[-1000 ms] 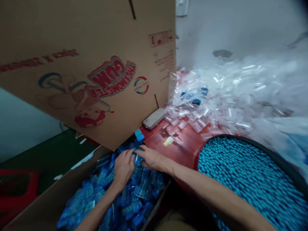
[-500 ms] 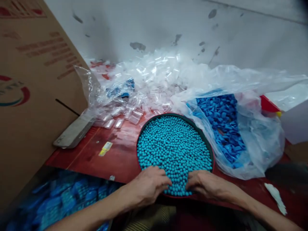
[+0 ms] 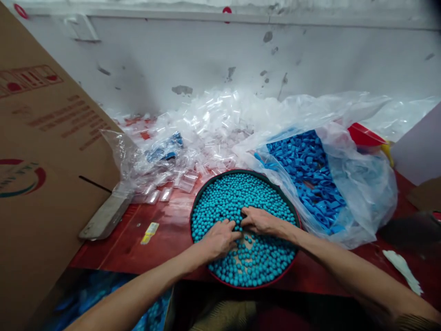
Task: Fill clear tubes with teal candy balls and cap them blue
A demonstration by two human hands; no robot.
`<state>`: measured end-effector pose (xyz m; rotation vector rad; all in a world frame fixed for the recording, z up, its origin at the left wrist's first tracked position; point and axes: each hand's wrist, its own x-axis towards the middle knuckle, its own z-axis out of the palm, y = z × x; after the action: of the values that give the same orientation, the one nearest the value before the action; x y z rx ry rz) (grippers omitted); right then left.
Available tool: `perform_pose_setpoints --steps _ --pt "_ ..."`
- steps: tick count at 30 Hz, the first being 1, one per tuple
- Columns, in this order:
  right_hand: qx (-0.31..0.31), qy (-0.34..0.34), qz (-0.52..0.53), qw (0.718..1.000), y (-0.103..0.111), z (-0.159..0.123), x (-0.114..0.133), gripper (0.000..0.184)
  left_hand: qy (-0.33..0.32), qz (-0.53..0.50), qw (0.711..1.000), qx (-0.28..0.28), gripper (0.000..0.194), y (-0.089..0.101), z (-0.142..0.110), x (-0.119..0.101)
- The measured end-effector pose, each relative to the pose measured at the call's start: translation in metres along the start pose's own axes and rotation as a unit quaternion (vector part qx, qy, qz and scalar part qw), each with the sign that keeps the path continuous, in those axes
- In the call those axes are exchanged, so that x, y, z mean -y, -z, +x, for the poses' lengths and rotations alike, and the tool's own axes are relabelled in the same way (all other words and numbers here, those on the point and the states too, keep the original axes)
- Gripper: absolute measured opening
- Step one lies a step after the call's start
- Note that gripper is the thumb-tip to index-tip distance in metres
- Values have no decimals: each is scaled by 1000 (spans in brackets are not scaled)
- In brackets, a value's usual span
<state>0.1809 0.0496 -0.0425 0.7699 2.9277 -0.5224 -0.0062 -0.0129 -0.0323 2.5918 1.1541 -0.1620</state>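
A round tray (image 3: 298,225) with a dark inner wall and red outside holds a layer of small turquoise balls (image 3: 223,195). My left hand (image 3: 220,239) is in the middle of the tray, its fingers bent down among the balls. Close by on the right, my right hand (image 3: 260,221) has its fingers curled in against the balls, thumb towards the left hand. Fingertips of both are partly hidden. Just below the hands, patches of the pale tray bottom show between scattered balls.
Clear plastic pieces (image 3: 186,181) are heaped behind the tray. A plastic bag (image 3: 365,197) of blue plastic parts (image 3: 303,165) lies at right, near a red scoop-like thing (image 3: 365,135). A cardboard box (image 3: 51,151) and a grey metal bar (image 3: 106,216) stand left.
Both hands have moved from the tray's near edge forward to its middle, pushing balls away and baring some of the bottom. The view has tilted up slightly.
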Motion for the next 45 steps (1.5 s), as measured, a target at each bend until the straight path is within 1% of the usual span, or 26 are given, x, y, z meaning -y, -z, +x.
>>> perform_pose_setpoints --steps 2,3,5,6,8,10,12,15,17,19,21,23,24,25,26,27,28,30,31,32,34,36,39,42,43,45 --pt "-17 -40 -22 999 9 8 -2 20 30 5 999 -39 26 2 2 4" --pt "-29 -61 -35 997 13 8 1 21 51 1 996 -72 28 2 -1 6" --pt "-56 -77 -59 994 18 1 18 26 116 -17 980 -161 33 4 -12 12" --pt "-62 -59 -64 994 18 -4 30 28 159 -29 965 -209 36 4 -19 15" --pt "-62 29 -59 996 15 -14 57 25 231 -62 933 -269 39 4 -32 20" --pt "-70 122 -52 989 5 -16 78 24 270 -96 918 -275 41 2 -37 23" --pt "-85 183 -51 978 -9 -7 87 25 288 -113 917 -253 42 -2 -33 22" --pt "-93 193 -70 974 -26 15 77 29 309 -107 917 -231 43 -8 -12 18" --pt "-86 182 -93 975 -27 24 61 26 309 -119 916 -228 41 -7 4 16" --pt "-84 147 -99 980 -20 22 44 25 296 -148 914 -233 39 -5 17 13" --pt "-101 93 -71 988 -8 7 29 25 279 -150 915 -250 37 -1 26 5" --pt "-155 23 -9 988 3 -17 15 29 248 -111 927 -258 37 0 32 -9" --pt "-197 -21 32 980 8 -30 8 31 215 -85 940 -250 37 0 34 -18" --pt "-243 -64 74 965 12 -43 1 32 167 -62 957 -230 37 0 36 -28" --pt "-287 -104 112 946 15 -56 -5 31 102 -43 973 -202 36 0 39 -39" --pt "-325 -139 144 924 18 -67 -11 30 23 -28 985 -168 35 0 43 -49" --pt "-355 -171 168 904 19 -76 -16 28 -59 -15 989 -134 35 0 48 -59" --pt "-388 -220 199 873 19 -89 -21 24 -192 4 978 -85 38 0 59 -74" --pt "-392 -236 208 864 17 -92 -22 23 -232 12 970 -74 39 -1 65 -79" --pt "-388 -245 214 862 14 -93 -21 23 -252 17 965 -72 39 -2 72 -83" --pt "-358 -254 209 874 6 -91 -17 25 -257 26 963 -81 35 -6 84 -86" --pt "-315 -272 176 892 -4 -86 -14 31 -248 41 964 -88 30 -9 93 -83" --pt "-249 -325 96 907 -12 -75 -13 40 -239 58 966 -80 36 -11 99 -72" --pt "-185 -376 23 908 -13 -62 -17 43 -175 71 978 -86 42 -9 96 -54" --pt "-168 -393 11 904 -12 -55 -19 44 -145 79 982 -96 40 -8 93 -48" --pt "-159 -421 20 893 -11 -38 -22 44 -95 98 984 -114 34 -4 88 -34"
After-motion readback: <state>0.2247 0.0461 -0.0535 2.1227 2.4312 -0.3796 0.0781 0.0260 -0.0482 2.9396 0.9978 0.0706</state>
